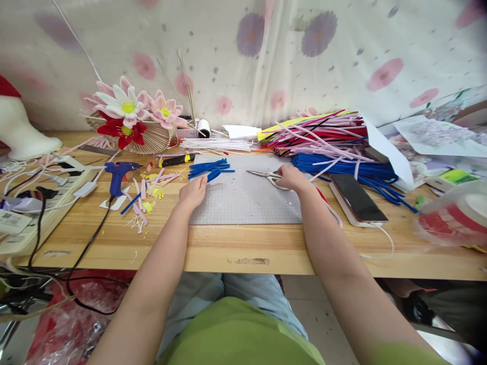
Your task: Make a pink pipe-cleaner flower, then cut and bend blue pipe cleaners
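Note:
My left hand (193, 193) is closed at the left edge of the grey cutting mat (243, 205), pinching a short blue pipe cleaner piece (214, 175) whose tip sticks out past the fingers. Just behind it lies a small pile of cut blue pipe cleaners (209, 166). On the mat's right side, my right hand (292, 178) has its fingers closed at the handles of a pair of scissors (262, 174). The blades point left, low over the mat, and look nearly closed. The palm hides part of the handles.
A blue glue gun (117, 177) with a black cord stands left, beside coloured scraps (152, 190). Pipe cleaner flowers (127, 109) sit behind. Bundled pipe cleaners (323, 134) fill the back right, near a phone (358, 197) and a plastic-wrapped tub (452, 215).

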`<action>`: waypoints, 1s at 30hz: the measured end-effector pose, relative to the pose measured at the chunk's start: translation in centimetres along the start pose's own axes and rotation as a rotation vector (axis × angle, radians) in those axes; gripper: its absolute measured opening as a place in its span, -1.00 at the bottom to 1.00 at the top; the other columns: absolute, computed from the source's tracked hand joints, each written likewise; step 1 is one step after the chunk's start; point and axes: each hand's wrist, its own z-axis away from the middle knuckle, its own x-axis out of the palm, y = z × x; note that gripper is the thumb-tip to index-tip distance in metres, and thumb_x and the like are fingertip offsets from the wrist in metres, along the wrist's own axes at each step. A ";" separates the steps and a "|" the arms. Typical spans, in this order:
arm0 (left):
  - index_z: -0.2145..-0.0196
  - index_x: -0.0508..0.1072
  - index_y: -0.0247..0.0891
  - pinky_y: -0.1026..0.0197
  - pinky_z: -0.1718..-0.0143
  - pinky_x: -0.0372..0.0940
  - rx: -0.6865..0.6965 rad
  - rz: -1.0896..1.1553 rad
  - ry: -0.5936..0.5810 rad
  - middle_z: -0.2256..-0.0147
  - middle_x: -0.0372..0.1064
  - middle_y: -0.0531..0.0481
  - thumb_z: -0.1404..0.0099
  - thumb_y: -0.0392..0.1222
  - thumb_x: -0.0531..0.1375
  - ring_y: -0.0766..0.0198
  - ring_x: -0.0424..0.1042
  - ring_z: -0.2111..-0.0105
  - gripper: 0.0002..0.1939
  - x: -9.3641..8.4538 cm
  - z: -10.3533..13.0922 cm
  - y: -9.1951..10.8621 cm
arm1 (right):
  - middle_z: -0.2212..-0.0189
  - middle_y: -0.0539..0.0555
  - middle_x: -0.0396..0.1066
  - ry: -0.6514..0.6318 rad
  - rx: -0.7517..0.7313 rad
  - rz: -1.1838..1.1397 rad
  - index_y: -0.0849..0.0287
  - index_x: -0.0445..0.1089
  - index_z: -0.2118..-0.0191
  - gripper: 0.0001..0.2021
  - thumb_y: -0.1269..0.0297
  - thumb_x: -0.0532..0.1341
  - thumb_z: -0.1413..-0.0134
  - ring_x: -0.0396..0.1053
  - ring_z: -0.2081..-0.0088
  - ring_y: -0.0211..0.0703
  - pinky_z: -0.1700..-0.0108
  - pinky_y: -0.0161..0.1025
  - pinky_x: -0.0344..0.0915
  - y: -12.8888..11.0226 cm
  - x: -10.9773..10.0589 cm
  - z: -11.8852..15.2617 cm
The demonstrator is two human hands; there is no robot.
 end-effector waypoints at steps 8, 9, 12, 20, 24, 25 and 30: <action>0.14 0.39 -0.22 0.10 0.20 0.19 -0.023 -0.002 0.017 0.10 0.40 -0.21 -0.33 0.05 -0.31 0.02 0.38 0.13 -0.44 -0.1 0.0 0.2 | 0.33 0.10 0.40 0.156 -0.067 -0.855 0.22 0.32 0.31 -0.76 0.34 0.22 0.23 0.34 0.29 -0.15 0.17 -0.17 0.24 -1.2 0.0 0.1; 0.13 0.39 -0.22 0.09 0.20 0.19 -0.031 0.003 0.021 0.10 0.39 -0.22 -0.33 0.04 -0.31 0.01 0.38 0.13 -0.44 -0.1 0.0 0.2 | 0.33 0.08 0.40 0.137 -0.089 -1.096 0.21 0.30 0.30 -0.77 0.32 0.22 0.20 0.34 0.30 -0.19 0.17 -0.18 0.25 -2.0 0.0 0.2; 0.13 0.39 -0.23 0.09 0.21 0.19 -0.051 0.015 0.032 0.10 0.40 -0.23 -0.33 0.04 -0.30 0.00 0.38 0.13 -0.44 -0.1 0.0 0.3 | 0.44 0.02 0.35 -0.132 -0.152 -1.659 0.18 0.28 0.34 -0.77 0.13 0.21 0.09 0.33 0.38 -0.25 0.17 -0.19 0.28 -4.9 0.6 0.5; 0.22 0.43 -0.23 0.12 0.24 0.18 -0.172 0.094 0.135 0.20 0.44 -0.23 -0.33 0.04 -0.33 0.04 0.40 0.18 -0.41 0.1 -0.4 -0.2 | 0.39 0.24 0.39 -1.207 -0.194 -1.758 0.36 0.32 0.25 -0.19 -0.39 -0.20 0.09 0.38 0.29 -0.07 0.09 -0.02 0.26 -9.5 3.3 2.1; 0.23 0.42 -0.20 0.14 0.25 0.16 -0.107 0.113 0.148 0.20 0.44 -0.19 -0.33 0.04 -0.33 0.06 0.39 0.18 -0.42 0.3 -0.2 0.4 | 0.34 0.31 0.42 -1.362 -0.228 -1.659 0.41 0.32 0.20 -0.12 -0.41 -0.24 0.11 0.39 0.24 -0.03 0.08 -0.04 0.25 -9.7 3.8 2.1; 0.23 0.42 -0.20 0.15 0.26 0.16 -0.076 0.111 0.144 0.20 0.44 -0.18 -0.33 0.05 -0.33 0.07 0.39 0.18 -0.42 0.4 -0.1 0.7 | 0.33 0.31 0.42 -1.356 -0.233 -1.668 0.41 0.32 0.19 -0.11 -0.41 -0.25 0.11 0.39 0.23 -0.02 0.07 -0.05 0.25 -9.6 3.8 2.1; 0.21 0.40 -0.21 0.19 0.28 0.14 0.055 0.064 0.061 0.23 0.44 -0.15 -0.34 0.04 -0.28 0.10 0.40 0.20 -0.48 1.1 0.7 2.5 | 0.33 0.29 0.42 -1.254 -0.240 -1.779 0.38 0.33 0.19 -0.14 -0.39 -0.26 0.08 0.39 0.22 -0.06 0.07 -0.08 0.24 -9.2 3.5 1.9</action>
